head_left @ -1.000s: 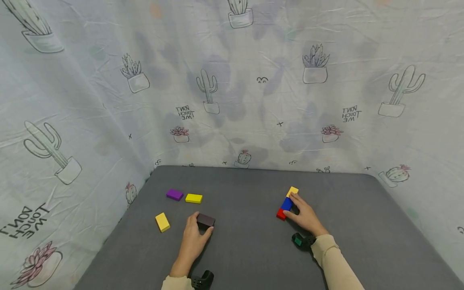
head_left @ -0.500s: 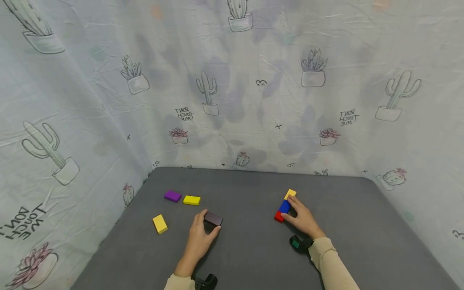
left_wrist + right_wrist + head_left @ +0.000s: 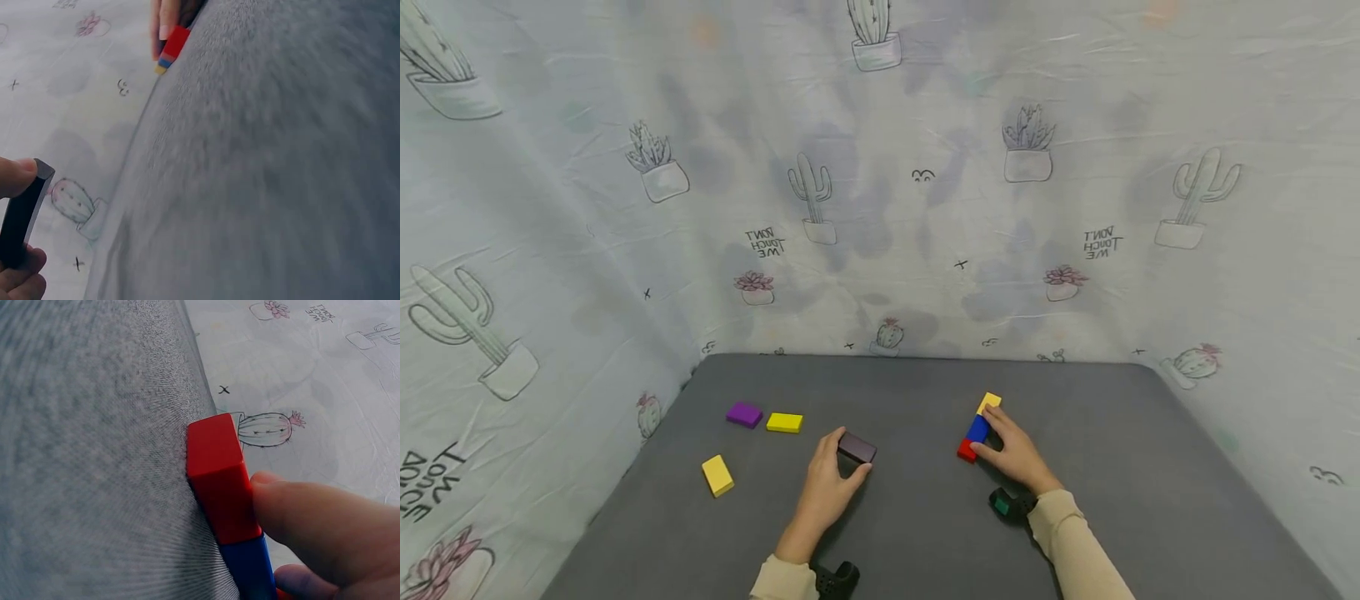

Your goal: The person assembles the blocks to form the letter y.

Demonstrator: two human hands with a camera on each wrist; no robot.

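My left hand (image 3: 829, 492) holds a dark, near-black block (image 3: 857, 448) between thumb and fingers, left of the table's middle. The left wrist view shows the same dark block (image 3: 25, 215), its upper end under the thumb and its lower end at the curled fingers. On the right, a red block (image 3: 967, 450), a blue block (image 3: 977, 429) and a yellow block (image 3: 989, 402) lie end to end in a slanting row. My right hand (image 3: 1017, 452) rests along the row's right side, index finger by the yellow block. Its thumb (image 3: 300, 509) touches the red block in the right wrist view.
A purple block (image 3: 744, 415), a bright yellow block (image 3: 785, 423) and another yellow block (image 3: 718, 476) lie apart at the left of the grey table (image 3: 910, 533). Behind the table hangs a cactus-print cloth (image 3: 880, 208). Each wrist carries a black device.
My left hand has carried the dark block to the right, towards the row. My right hand stays at the row. The head view has shifted slightly.
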